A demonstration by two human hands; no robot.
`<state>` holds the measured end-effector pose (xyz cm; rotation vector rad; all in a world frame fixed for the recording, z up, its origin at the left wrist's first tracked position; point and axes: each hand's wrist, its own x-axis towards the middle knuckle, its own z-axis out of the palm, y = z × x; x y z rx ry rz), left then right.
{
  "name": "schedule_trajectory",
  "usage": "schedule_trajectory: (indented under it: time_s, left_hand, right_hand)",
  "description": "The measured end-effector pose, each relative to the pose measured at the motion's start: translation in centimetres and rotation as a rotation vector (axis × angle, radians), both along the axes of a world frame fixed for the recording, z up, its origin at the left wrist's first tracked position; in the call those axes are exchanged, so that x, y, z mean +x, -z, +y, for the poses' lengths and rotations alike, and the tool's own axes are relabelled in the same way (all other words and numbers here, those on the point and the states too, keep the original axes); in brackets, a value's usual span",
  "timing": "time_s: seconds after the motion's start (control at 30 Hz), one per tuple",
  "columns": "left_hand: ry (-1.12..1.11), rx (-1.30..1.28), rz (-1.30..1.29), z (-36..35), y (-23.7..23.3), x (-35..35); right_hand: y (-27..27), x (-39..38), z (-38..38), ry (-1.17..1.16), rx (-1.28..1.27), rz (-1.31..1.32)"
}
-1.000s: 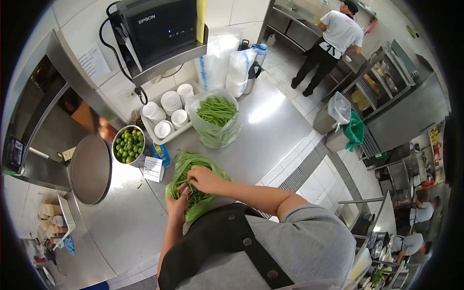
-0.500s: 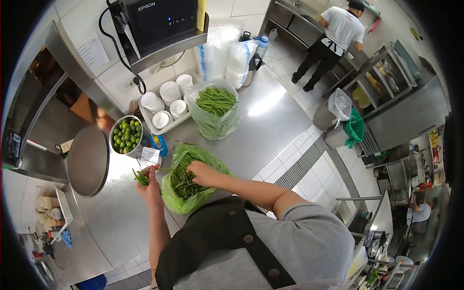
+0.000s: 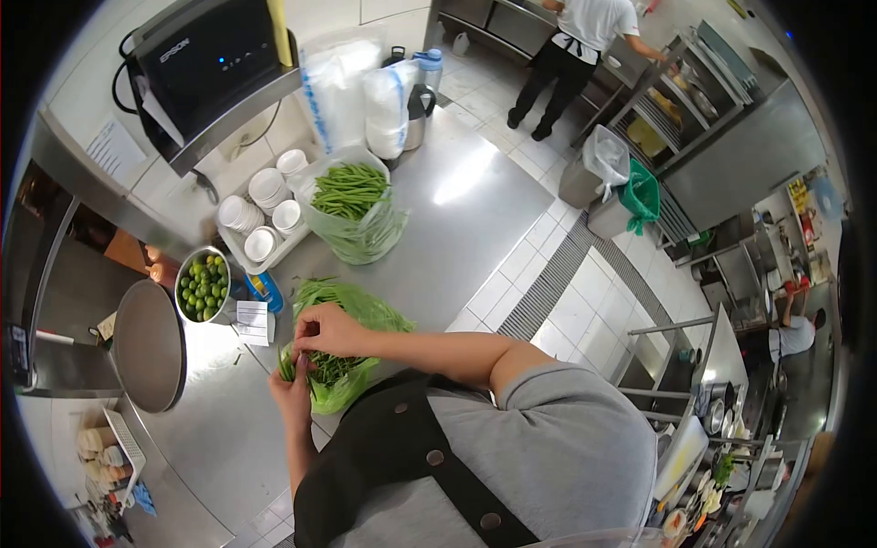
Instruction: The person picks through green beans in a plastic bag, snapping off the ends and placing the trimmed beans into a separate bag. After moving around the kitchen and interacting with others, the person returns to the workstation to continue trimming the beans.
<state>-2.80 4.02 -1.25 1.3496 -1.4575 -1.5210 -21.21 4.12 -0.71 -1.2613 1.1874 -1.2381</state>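
Note:
My left hand (image 3: 292, 391) is closed around a small bunch of green beans (image 3: 286, 364) at the left side of an open green plastic bag (image 3: 388, 321). My right hand (image 3: 329, 331) is just above it, thumb and fingers pinched close to the bunch; what they pinch is too small to make out. Loose green beans and cut bits (image 3: 334, 367) lie in the bag under my hands. Farther back, a second clear bag (image 3: 361, 239) stands upright, filled with whole green beans (image 3: 350, 191).
Left of the bags stand a metal pot (image 3: 229, 310) of limes, a paper slip (image 3: 255, 323) and a round tray (image 3: 151, 347). Behind is a bin of white cups (image 3: 267, 187), below a black Epson device (image 3: 210, 59). A co-worker (image 3: 580, 46) stands at the far counter.
My right hand has moved left from over the bag to my left hand. The view has shifted, and the co-worker at the back now reaches toward the rack.

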Motion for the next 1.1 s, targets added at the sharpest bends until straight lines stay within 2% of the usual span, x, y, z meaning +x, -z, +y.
schedule_trajectory:
  time_s: [0.07,0.17,0.27,0.33,0.37,0.43,0.47,0.57,0.63,0.67,0.73,0.77,0.87,0.9,1.0,1.1]
  left_hand:
    - [0.017,-0.057,-0.031,0.3,0.3,0.0]
    - [0.024,-0.104,-0.083,0.6,0.2,-0.1]
    - [0.053,-0.180,-0.096,0.8,0.0,-0.1]
    - [0.067,-0.255,-0.070,0.7,0.2,-0.3]
    - [0.112,-0.376,-0.179,0.6,0.1,-0.2]
    - [0.205,-0.616,-0.399,0.0,0.0,0.4]
    - [0.186,-0.550,-0.385,-0.3,0.6,0.9]
    - [0.129,-0.410,-0.288,-0.7,2.4,1.9]
    - [0.063,-0.393,-0.166,-0.9,2.1,1.9]
    - [-0.027,-0.252,-0.042,-0.9,1.2,1.8]
    - [-0.202,0.035,0.207,-0.6,-0.4,1.4]
    - [-0.302,0.050,0.272,-0.7,-0.1,0.9]
    - [-0.425,0.059,0.391,-1.3,-0.1,0.9]
    - [-0.426,0.026,0.409,-1.3,-0.4,0.9]
    - [-0.483,-0.003,0.416,-1.4,-1.0,1.0]
    - [-0.553,-0.008,0.425,-1.1,-1.5,0.8]
  right_hand:
    - [0.6,0.1,0.1,-0.011,0.024,0.038]
    - [1.2,0.0,0.2,-0.103,0.221,-0.146]
    - [2.7,-0.6,0.0,-0.182,0.613,-0.648]
    - [2.8,-1.3,0.2,-0.235,0.703,-0.811]
    - [2.8,-1.5,0.3,-0.263,0.747,-0.892]
    - [2.8,-1.8,0.5,-0.318,0.709,-0.847]
    - [2.5,-1.8,0.5,-0.344,0.689,-0.825]
    - [2.2,-1.8,0.6,-0.230,0.514,-0.526]
    - [5.0,-1.6,0.5,-0.135,0.236,-0.145]
    - [5.3,-1.3,0.3,-0.093,0.092,0.042]
    - [4.6,-0.7,0.8,-0.276,0.027,0.074]
    - [3.6,-0.4,1.2,-0.361,-0.003,0.090]
    - [0.7,1.0,1.8,-0.468,0.215,0.091]
    - [0.8,1.7,2.1,-0.401,0.279,-0.082]
    - [1.1,2.5,1.7,-0.272,0.259,-0.030]
    - [0.8,2.5,1.8,-0.157,0.058,0.256]
